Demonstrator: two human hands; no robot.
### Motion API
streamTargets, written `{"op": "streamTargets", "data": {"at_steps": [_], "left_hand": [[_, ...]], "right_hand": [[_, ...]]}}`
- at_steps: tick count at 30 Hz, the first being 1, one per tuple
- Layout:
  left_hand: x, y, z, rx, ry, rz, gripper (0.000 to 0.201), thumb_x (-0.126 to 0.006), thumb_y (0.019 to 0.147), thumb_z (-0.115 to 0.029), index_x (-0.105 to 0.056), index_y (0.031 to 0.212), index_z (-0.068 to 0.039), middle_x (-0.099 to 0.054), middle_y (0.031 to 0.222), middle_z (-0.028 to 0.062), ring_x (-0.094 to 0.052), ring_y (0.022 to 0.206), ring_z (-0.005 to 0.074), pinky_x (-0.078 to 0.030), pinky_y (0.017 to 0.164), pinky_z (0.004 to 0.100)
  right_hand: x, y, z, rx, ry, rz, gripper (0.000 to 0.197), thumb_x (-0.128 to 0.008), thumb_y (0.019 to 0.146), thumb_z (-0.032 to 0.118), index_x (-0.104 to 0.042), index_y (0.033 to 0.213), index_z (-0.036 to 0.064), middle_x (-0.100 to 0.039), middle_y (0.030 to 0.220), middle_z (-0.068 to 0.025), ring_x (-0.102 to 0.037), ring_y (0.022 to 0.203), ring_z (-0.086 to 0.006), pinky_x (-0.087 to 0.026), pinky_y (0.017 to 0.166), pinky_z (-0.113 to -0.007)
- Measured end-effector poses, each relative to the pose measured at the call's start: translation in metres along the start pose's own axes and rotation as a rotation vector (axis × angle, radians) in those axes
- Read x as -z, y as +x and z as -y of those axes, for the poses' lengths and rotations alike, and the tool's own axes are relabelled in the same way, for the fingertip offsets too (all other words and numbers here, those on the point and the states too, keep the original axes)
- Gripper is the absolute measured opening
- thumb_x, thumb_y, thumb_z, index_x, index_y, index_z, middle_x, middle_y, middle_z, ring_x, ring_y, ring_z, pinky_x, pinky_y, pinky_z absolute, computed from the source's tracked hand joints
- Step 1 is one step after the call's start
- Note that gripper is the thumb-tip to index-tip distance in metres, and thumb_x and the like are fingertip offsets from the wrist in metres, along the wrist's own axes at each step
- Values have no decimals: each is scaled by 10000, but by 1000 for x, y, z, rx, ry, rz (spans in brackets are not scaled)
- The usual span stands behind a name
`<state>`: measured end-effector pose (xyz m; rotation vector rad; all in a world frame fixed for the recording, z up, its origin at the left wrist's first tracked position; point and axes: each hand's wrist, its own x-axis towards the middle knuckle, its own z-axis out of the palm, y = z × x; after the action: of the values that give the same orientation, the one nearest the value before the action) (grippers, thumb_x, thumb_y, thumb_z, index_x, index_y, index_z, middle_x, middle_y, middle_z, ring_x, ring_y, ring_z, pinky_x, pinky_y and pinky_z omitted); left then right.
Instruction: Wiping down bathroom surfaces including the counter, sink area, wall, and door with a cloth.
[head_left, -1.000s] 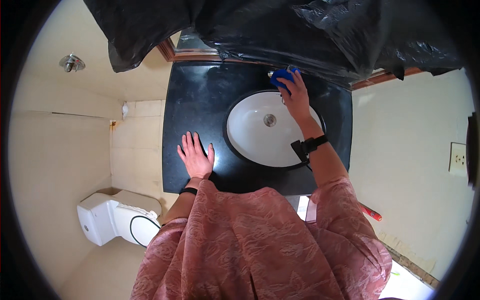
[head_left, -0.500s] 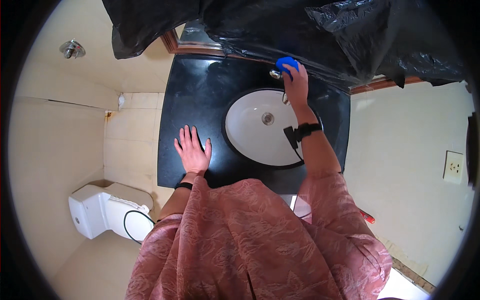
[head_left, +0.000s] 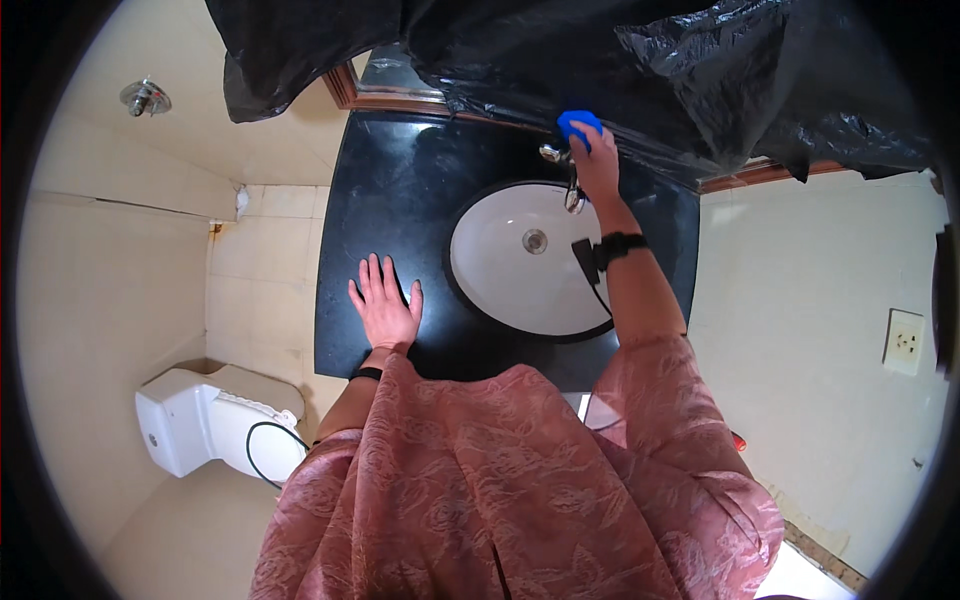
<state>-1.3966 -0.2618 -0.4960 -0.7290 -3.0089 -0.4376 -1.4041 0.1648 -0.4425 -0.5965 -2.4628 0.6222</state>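
Note:
My right hand (head_left: 598, 168) grips a blue sponge (head_left: 577, 124) at the back of the black countertop (head_left: 385, 190), just behind the chrome faucet (head_left: 574, 198). The forearm above it passes over the right side of the white oval sink (head_left: 490, 270), hiding part of its rim. Flat on the counter's near left part lies my left hand (head_left: 388, 312), fingers spread and holding nothing. A metal drain (head_left: 535, 241) shows in the bowl. The sponge's underside is hidden from view.
Black plastic sheeting (head_left: 520, 60) hangs over the wood-framed mirror (head_left: 395, 97) behind the counter. A white toilet (head_left: 215, 425) stands at the lower left. On the right wall is an outlet (head_left: 904, 341); a metal wall fitting (head_left: 146, 97) sits at the upper left.
My right hand has shifted slightly right with the blue sponge, and more of the faucet shows. My left hand stays in place on the counter.

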Motion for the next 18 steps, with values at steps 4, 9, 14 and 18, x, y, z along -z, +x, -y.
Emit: {"op": "streamTargets", "data": {"at_steps": [4,9,14,18], "left_hand": [[1,0,-1,-8,1,-2,656,-578,966,-408,-434,1488,-38,-382,1574,183,-267,1505,344,-148,1217,577],[1,3,-5,-5,-17,3,655,-571,971,-406,-427,1492,-34,-370,1580,191,-260,1509,341,-144,1220,575],[1,-1,1,6,-3,8,653,-564,974,-407,-426,1491,-31,-362,1585,194,-258,1510,345,-144,1221,573],[-1,0,0,10,-11,10,654,-540,974,-428,-436,1482,-29,-367,1580,188,-257,1505,353,-142,1216,591]], "right_hand": [[-2,18,-3,-177,109,-2,315,-665,932,300,-694,1215,163,-634,1210,-197,-606,1142,-383,-478,1000,-435],[-5,-6,5,-28,103,-213,261,-694,925,227,-715,1167,132,-641,1233,-192,-604,1143,-387,-480,998,-442],[-3,-63,50,-56,2,-275,265,-711,902,126,-716,1167,134,-597,1362,-199,-546,1284,-421,-458,1069,-455],[20,-103,53,-13,99,-141,266,-690,921,89,-720,1179,146,-602,1354,-197,-598,1218,-411,-513,997,-432]]}}
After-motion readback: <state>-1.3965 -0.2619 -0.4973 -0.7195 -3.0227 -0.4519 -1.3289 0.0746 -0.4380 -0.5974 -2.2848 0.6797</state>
